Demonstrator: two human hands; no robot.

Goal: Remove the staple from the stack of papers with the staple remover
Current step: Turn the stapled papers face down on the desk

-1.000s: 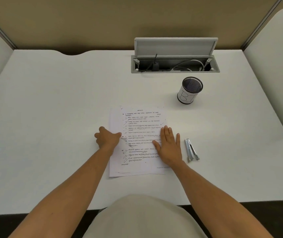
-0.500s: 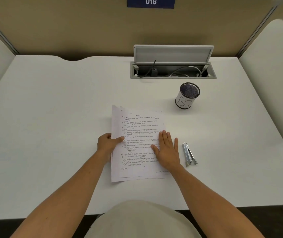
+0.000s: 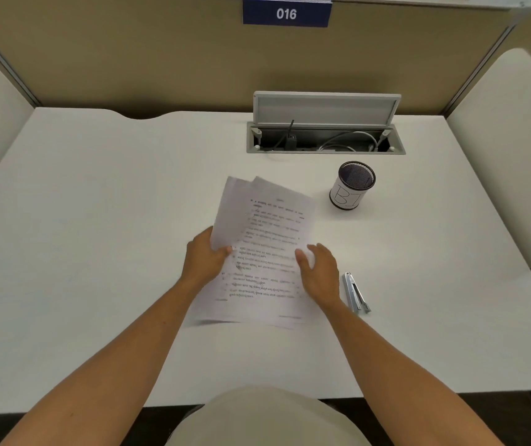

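A stack of printed papers [image 3: 267,233] is lifted off the white desk [image 3: 96,220] in the middle of the head view, its top corners fanned apart. My left hand [image 3: 206,259] grips its left edge, thumb on top. My right hand [image 3: 320,273] holds its right edge, fingers curled around it. The metal staple remover [image 3: 355,292] lies flat on the desk just right of my right hand, untouched. I cannot make out the staple.
A black mesh pen cup [image 3: 352,185] with a white label stands behind and right of the papers. An open cable box [image 3: 325,136] with its lid raised sits at the back. Partition walls close in the desk on three sides.
The papers lay flat under both hands; my left hand took the left edge and raised it, and now my right hand grips the right edge too, with the stack lifted and tilted.
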